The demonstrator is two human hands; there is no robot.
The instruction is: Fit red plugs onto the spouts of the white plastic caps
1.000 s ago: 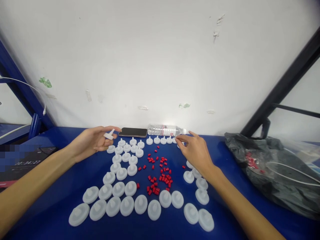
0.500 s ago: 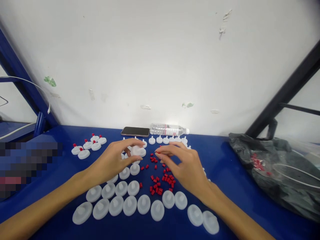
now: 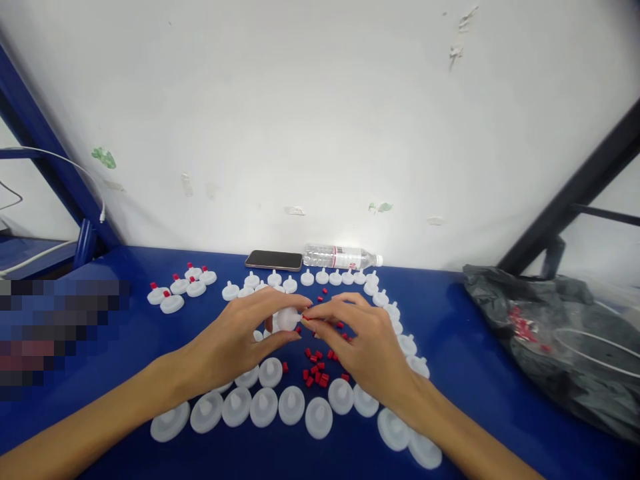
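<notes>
Between thumb and fingers, my left hand [image 3: 250, 327] grips a white round plastic cap with a nozzle [image 3: 287, 319], its tip pointing right. My right hand [image 3: 357, 330] pinches a small red tip cover [image 3: 306, 317] right at that nozzle; whether it sits over the tip I cannot tell. Below the hands lie loose red tip covers [image 3: 315, 368] in a scattered pile. White nozzle caps without red tips [image 3: 264, 407] stand around the pile, some hidden behind my hands. At the far left, several white caps with red tips [image 3: 173, 303] form a group.
A phone [image 3: 273, 260] and a clear plastic bottle [image 3: 343, 257] lie along the wall. On the right, a dark plastic bag [image 3: 530, 360] holds a clear bag with red pieces [image 3: 524, 327]. Blue posts frame the left, with a white cable [image 3: 75, 175].
My hands have come together: the white cap in my left hand moved right, and the red tip cover in my right hand moved left to meet the nozzle. The view shifted slightly.
</notes>
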